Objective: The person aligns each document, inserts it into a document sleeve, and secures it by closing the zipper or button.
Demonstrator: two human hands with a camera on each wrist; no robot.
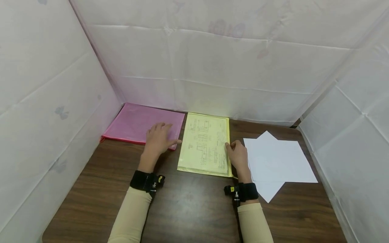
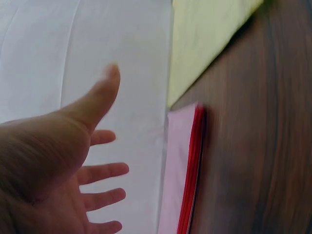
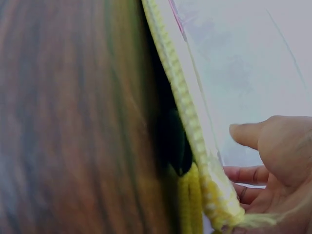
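A yellow zip pouch (image 1: 203, 145) with a printed drawing sheet inside lies flat at the middle of the dark wood table (image 1: 188, 206). My right hand (image 1: 238, 155) grips its right zipper edge (image 3: 180, 92), thumb on top. In the right wrist view that edge is raised slightly, with shadow under it. A pink zip pouch (image 1: 133, 123) with a red edge (image 2: 190, 185) lies at the back left. My left hand (image 1: 158, 136) is over its near right corner with fingers (image 2: 102, 170) spread and straight, holding nothing.
Loose white paper sheets (image 1: 279, 158) lie overlapped to the right of the yellow pouch. White fabric walls (image 1: 212, 67) close in the table at the back and on both sides. Bare wood runs along the near edge between my forearms.
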